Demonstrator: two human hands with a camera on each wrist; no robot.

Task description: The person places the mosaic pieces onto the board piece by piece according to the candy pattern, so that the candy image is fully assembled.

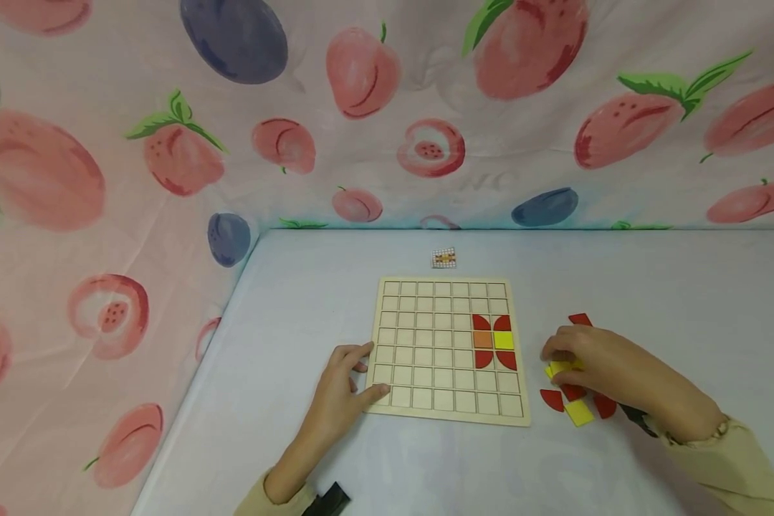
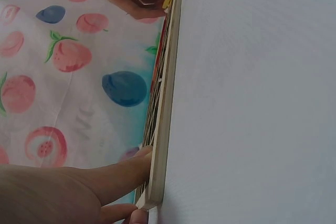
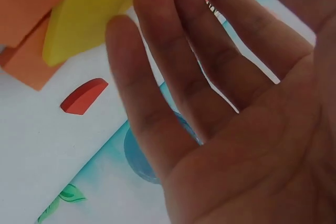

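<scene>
A pale wooden grid board lies on the table. At its right side sit several red quarter-round tiles, an orange square tile and a yellow square tile. My left hand rests at the board's front-left corner, thumb on top, fingers against the left edge. Over loose tiles right of the board, my right hand has a yellow tile between thumb and fingers. Another yellow tile and a red quarter-round tile lie beside it. The right wrist view shows a yellow tile near the fingertips.
A small pattern card lies behind the board. One red tile is beyond the right hand, another under its wrist. Fruit-printed cloth stands along the table's back and left sides.
</scene>
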